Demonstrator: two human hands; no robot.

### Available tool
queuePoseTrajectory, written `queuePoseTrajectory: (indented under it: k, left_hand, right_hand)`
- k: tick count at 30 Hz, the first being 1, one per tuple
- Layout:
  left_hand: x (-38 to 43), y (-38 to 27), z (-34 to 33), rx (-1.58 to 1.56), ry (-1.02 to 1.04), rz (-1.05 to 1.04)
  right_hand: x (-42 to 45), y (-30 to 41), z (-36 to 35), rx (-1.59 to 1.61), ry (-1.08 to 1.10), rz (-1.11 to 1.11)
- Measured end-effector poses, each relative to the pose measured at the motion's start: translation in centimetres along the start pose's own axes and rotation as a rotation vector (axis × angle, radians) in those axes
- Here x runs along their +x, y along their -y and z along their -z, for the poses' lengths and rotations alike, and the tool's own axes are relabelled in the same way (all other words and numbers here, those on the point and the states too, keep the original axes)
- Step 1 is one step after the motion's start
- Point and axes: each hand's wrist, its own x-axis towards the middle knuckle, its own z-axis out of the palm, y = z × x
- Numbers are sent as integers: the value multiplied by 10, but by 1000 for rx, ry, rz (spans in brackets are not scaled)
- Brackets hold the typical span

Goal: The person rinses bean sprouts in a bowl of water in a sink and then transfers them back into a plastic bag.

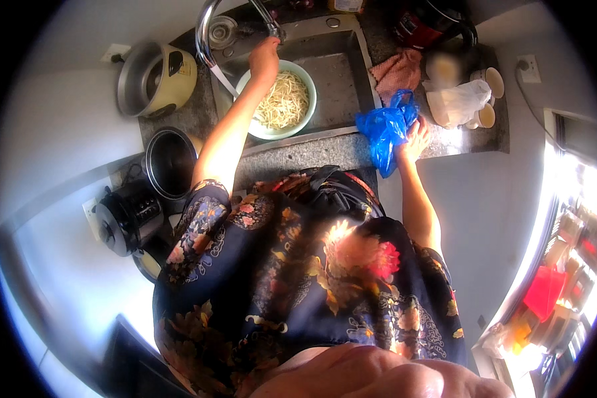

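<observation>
My left hand (264, 60) is at the base of the chrome faucet (205, 37), its fingers closed around the handle and partly hidden. A stream of water (224, 79) runs from the spout into a pale green bowl (312, 94). Bean sprouts (286, 102) fill this bowl, which sits in the left part of the steel sink (338, 79). At the counter's front edge, my right hand (416, 141) rests against a crumpled blue plastic bag (385, 129). The bag hangs partly over the edge and hides the thumb side, so a grip cannot be made out.
Left of the sink stand a rice cooker body (179, 74) and a dark inner pot (169, 161). To the right lie a pink cloth (398, 72), a white plastic bag (460, 102) and cups (494, 82). A black and red appliance (423, 27) stands behind them.
</observation>
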Motion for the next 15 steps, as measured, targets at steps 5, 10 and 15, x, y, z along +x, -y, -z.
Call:
queuePoseTrajectory:
  k: [5, 10, 15]
  left_hand:
    - [-2, -1, 3, -28, -29, -7]
    - [-15, -2, 5, -115, -1, 105]
    - [-75, 34, -22, -359, 74, 325]
  right_hand:
    - [1, -1, -1, 12, 7, -7]
    - [0, 0, -1, 7, 11, -10]
    - [1, 2, 4, 6, 11, -20]
